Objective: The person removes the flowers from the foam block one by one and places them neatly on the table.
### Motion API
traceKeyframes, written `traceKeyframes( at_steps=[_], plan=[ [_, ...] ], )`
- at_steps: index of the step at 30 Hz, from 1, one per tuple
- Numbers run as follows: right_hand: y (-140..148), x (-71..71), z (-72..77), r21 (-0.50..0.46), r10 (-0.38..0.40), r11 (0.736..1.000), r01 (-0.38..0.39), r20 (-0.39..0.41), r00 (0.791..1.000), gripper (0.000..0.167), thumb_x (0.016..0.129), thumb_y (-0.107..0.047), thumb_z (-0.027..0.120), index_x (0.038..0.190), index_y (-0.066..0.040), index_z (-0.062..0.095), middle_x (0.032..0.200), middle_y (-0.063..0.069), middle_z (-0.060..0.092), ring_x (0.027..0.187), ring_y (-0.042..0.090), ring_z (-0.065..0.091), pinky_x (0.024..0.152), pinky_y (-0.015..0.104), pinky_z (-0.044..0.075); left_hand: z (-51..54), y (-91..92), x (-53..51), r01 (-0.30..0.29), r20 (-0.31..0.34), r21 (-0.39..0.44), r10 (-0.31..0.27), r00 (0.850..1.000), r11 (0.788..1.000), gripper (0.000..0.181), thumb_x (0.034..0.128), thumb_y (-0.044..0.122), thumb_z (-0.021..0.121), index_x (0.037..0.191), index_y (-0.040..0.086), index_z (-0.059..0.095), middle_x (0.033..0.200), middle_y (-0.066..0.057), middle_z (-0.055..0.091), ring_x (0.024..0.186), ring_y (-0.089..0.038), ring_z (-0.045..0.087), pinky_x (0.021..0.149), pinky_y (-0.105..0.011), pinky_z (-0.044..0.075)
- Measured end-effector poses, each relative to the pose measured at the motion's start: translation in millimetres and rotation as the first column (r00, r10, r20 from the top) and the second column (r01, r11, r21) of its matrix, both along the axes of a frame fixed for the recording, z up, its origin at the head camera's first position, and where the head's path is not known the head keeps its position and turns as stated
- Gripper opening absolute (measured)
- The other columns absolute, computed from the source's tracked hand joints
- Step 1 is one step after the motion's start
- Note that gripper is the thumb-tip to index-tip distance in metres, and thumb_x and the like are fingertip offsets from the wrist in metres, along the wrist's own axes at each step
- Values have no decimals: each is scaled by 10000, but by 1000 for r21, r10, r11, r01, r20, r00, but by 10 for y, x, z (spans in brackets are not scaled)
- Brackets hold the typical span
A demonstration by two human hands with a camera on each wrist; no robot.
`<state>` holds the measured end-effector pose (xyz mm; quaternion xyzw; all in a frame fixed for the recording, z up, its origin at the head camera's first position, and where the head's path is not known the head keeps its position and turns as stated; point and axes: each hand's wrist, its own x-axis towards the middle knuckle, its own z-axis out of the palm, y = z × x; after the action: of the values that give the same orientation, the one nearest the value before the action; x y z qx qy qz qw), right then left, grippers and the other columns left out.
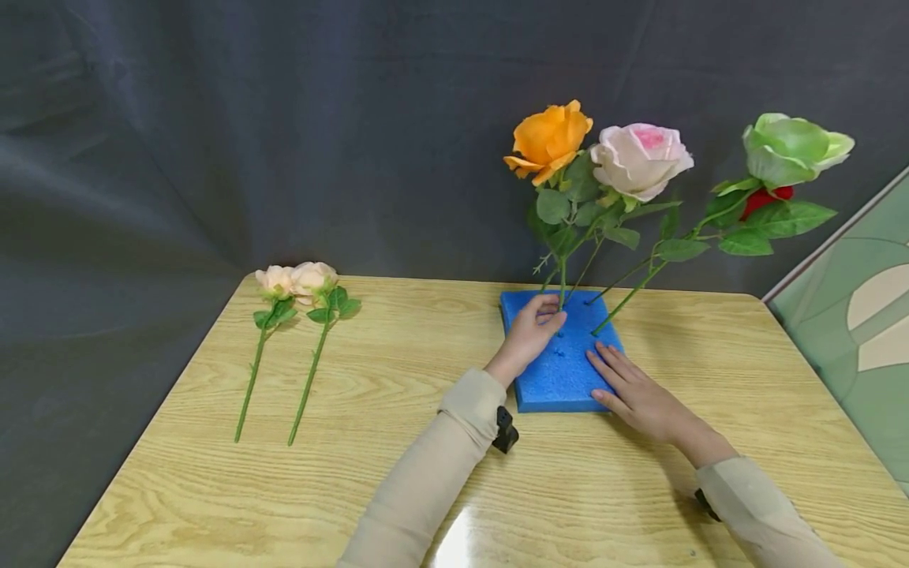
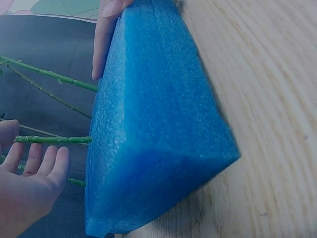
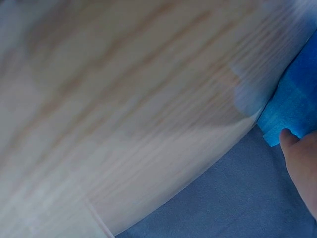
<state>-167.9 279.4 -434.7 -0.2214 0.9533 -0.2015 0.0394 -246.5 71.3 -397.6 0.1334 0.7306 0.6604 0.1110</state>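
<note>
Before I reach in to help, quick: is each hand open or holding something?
Left hand: holding a green stem between thumb and fingers.
Right hand: open, resting on the blue block.

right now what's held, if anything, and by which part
The left hand holds a rose stem low down, just above the blue foam block.

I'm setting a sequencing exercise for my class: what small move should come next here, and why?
Probably the left hand should let go of the green stem it pinches. The stem's lower end meets the blue foam block with no gap showing, the right hand rests on the block, and two peach roses lie on the table, perhaps next in turn.
</note>
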Motion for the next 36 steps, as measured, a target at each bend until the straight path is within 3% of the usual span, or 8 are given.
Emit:
traceKeyframes(
  at_steps=[7,15,23,27,29,31,33,36],
  plan=[
    [29,-37,39,10,-8,1000,7,10,1000,619,1016,-343,444,1531,-98,204,1600,186,135,1488,372,60,1145,613,191,34,6,-25,-30,-37,0,30,999,1000,335,998,228,515,1271,35,535,1257,-152,580,1200,-278,573,968,-318,510],
    [25,-19,35,-2,-9,1000,9,2,1000,614,1011,-342,456,1529,-111,222,1600,180,143,1486,379,69,1129,633,204,51,-29,15,-93,-59,-42,90,994,995,241,995,236,519,1146,63,591,1181,-112,604,1125,-236,583,931,-312,506],
    [-4,20,8,-8,-8,1000,8,-19,1000,607,1006,-337,468,1521,-101,248,1591,188,174,1474,398,111,1146,593,221,53,-71,28,-132,-36,61,135,990,989,197,1001,154,492,1108,8,572,1179,-153,604,1049,-262,612,863,-292,552],
    [-16,20,4,0,-17,1000,17,-18,1000,604,1004,-343,470,1518,-106,259,1592,179,179,1473,396,119,1121,617,240,168,-115,16,-153,-23,132,158,987,979,169,1000,143,494,1074,-1,537,1167,-191,608,1044,-295,636,890,-326,566],
    [-16,19,4,-1,-15,1000,15,-30,999,601,1004,-338,472,1518,-107,262,1591,178,185,1473,393,125,1135,599,234,241,-158,9,-148,-12,152,152,988,977,169,1001,152,493,1074,1,520,1171,-199,607,1056,-312,636,904,-340,564],
    [-18,14,-4,1,-11,1000,11,-56,998,596,1004,-335,472,1514,-101,270,1586,183,196,1467,400,141,1204,493,182,294,-215,11,-135,-7,158,138,990,978,171,1003,151,489,1082,2,517,1179,-189,602,1056,-327,634,918,-373,557],
    [-18,10,-12,3,-4,1000,5,-70,998,596,1004,-333,472,1511,-91,275,1582,191,202,1463,405,149,1240,361,109,317,-286,20,-120,-3,155,122,993,981,174,1004,151,488,1090,2,519,1175,-190,596,1052,-332,630,933,-410,547],
    [-15,8,-24,9,-8,1000,9,-83,997,596,1001,-333,479,1504,-73,290,1577,197,215,1457,411,162,1236,277,68,330,-398,45,-84,-12,126,87,996,988,182,1006,158,486,1103,8,522,1174,-187,585,1052,-325,624,951,-445,534]
  ],
)
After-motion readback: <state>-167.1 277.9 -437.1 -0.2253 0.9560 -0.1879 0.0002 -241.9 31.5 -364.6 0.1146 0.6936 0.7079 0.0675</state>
